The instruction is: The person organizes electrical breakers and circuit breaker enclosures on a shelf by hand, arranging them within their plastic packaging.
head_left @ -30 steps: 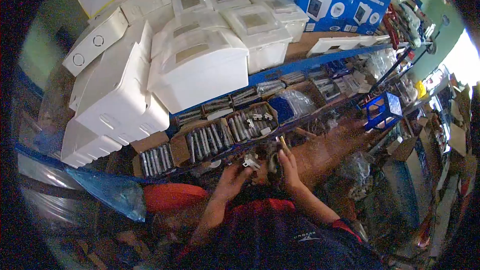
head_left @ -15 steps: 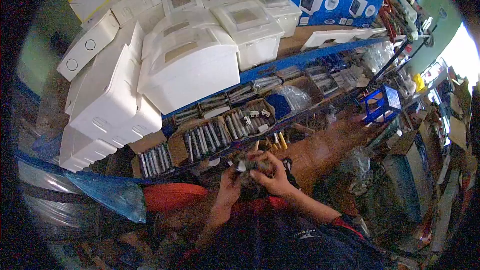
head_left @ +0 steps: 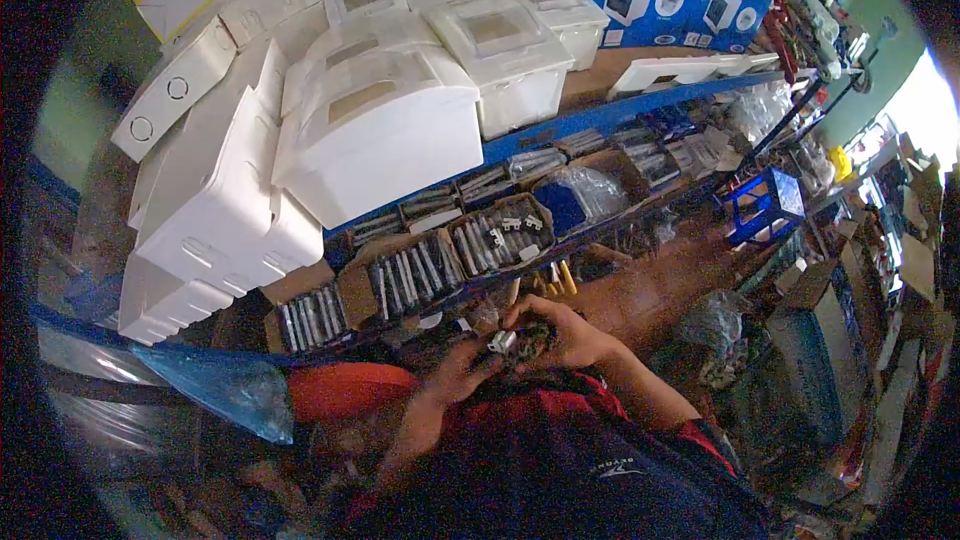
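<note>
Both hands are in front of my body, low in the middle of the head view. My right hand [head_left: 575,337] is closed round a small dark bundle [head_left: 537,340], blurred and partly covered by the fingers. A small whitish piece [head_left: 503,342] shows at the bundle's left side, between the two hands. From the left, my left hand [head_left: 452,378] reaches in with its fingers bent beside the whitish piece. What those fingers grip is too dim to make out.
White plastic enclosures [head_left: 385,125] crowd the upper shelf, beside blue printed cartons [head_left: 660,0]. Below them, open cardboard boxes [head_left: 415,275] hold slim wrapped parts. A red rounded object [head_left: 350,390] lies left of my hands. A blue plastic stool [head_left: 765,210] stands to the right.
My hands have turned and moved slightly apart, the left one going down and left. The whitish piece shows more clearly between them. My right forearm has shifted right.
</note>
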Demonstrator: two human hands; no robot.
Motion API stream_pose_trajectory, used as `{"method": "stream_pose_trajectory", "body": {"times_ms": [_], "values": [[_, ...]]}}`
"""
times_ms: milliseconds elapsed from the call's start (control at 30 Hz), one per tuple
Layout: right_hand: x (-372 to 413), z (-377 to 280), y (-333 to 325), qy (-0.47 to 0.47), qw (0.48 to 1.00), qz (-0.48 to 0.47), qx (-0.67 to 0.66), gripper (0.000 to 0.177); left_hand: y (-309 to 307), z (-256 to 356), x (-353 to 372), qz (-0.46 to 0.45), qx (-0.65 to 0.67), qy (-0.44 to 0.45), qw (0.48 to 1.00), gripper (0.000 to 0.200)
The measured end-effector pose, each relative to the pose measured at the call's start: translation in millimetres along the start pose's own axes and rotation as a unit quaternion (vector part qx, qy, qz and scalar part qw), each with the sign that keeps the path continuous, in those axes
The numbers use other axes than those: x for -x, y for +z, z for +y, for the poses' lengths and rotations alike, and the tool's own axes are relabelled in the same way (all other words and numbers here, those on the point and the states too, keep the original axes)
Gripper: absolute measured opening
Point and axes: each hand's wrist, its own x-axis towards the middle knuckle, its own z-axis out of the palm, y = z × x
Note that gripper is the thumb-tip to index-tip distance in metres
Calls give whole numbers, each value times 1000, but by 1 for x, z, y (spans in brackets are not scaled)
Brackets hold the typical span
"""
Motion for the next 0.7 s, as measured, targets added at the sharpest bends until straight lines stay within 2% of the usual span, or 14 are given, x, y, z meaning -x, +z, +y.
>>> {"method": "stream_pose_trajectory", "body": {"times_ms": [100,200,233,267,300,367,467,500,533,600,633,700], "values": [[-9,6,1,-24,993,58,96,48,7,-32,-15,112,133,-77,982,33],[-11,19,2,1,978,157,134,45,12,-33,-33,189,287,43,938,35],[-6,25,0,28,972,192,130,42,8,-19,-29,202,210,70,954,37],[-2,28,-1,56,965,225,125,40,8,-20,-29,202,203,85,954,37],[1,30,0,56,957,285,13,37,7,-23,-28,204,196,98,954,36],[4,32,2,57,894,392,-210,33,6,-28,-26,190,137,111,966,35],[4,16,1,29,950,248,-188,33,4,-37,-31,154,5,115,981,34],[-1,5,12,44,966,211,-141,29,8,-43,-32,153,-23,118,981,33],[-6,8,17,28,973,223,-42,30,11,-47,-32,151,-50,122,980,33],[-15,19,20,-3,958,239,158,33,11,-52,-29,100,-16,64,993,34],[-20,22,13,11,966,221,137,31,9,-51,-29,78,1,36,996,35],[-22,21,9,24,963,204,174,30,6,-39,-23,62,-64,49,995,36]]}}
